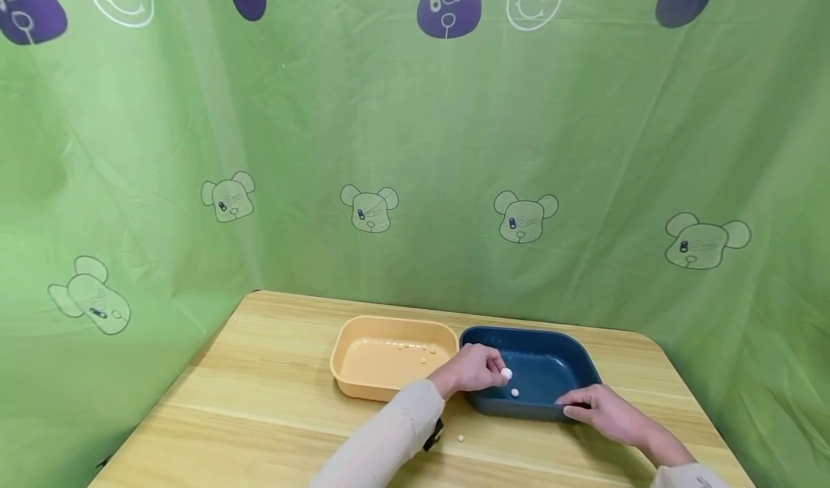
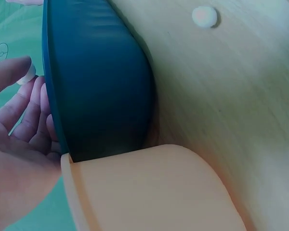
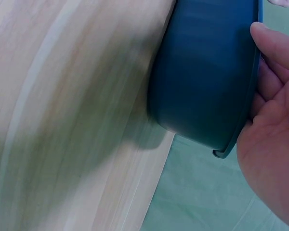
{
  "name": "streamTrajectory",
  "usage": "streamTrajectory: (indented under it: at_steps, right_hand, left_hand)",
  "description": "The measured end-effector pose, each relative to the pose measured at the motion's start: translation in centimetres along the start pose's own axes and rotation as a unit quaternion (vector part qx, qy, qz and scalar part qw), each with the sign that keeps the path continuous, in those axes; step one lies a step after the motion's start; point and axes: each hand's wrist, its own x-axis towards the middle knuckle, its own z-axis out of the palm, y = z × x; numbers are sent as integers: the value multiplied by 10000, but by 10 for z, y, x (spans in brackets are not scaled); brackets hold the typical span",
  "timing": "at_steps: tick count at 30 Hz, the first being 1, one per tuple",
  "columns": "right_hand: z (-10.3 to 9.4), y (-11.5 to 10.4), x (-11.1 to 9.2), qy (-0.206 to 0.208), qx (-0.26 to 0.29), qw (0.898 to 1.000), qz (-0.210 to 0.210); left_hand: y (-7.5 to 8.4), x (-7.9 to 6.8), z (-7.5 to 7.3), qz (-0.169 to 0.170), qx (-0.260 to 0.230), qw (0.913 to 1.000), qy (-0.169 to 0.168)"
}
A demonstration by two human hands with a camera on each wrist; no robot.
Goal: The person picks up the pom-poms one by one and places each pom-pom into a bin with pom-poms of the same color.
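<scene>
Between thumb and fingertips my left hand [image 1: 476,367] pinches a small white ball [image 1: 506,374] above the dark blue tub [image 1: 551,409]. Inside that tub lies another white ball [image 1: 515,393]. My right hand [image 1: 609,412] grips the tub's near right rim, thumb outside and fingers over the inner side, as the right wrist view shows. To the left, touching the blue tub, stands a peach tub [image 1: 363,388] with several small yellowish bits [image 1: 424,361] on its floor. In the left wrist view the pinched ball [image 2: 28,76] is partly hidden by the thumb.
A loose white ball [image 1: 461,438] lies on the wooden table [image 1: 259,401] in front of the tubs. Behind and on both sides hangs a green curtain [image 1: 441,127] with printed bear heads. A dark strap [image 1: 434,435] is on the left wrist.
</scene>
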Motion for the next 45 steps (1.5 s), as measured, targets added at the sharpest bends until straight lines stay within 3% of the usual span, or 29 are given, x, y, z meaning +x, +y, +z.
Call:
streamTrajectory:
  at_steps: [14, 32, 45]
  right_hand:
    - [-2, -3, 0, 4, 26, 10000, -49]
    - [-2, -6, -1, 71, -50, 9999, -143]
    - [-2, -3, -2, 65, -67, 9999, -141]
  left_hand:
    - [7, 11, 10, -354, 197, 9992, 25]
    - [10, 20, 10, -684, 677, 9953, 137]
    - [9, 23, 12, -517, 744, 9954, 302]
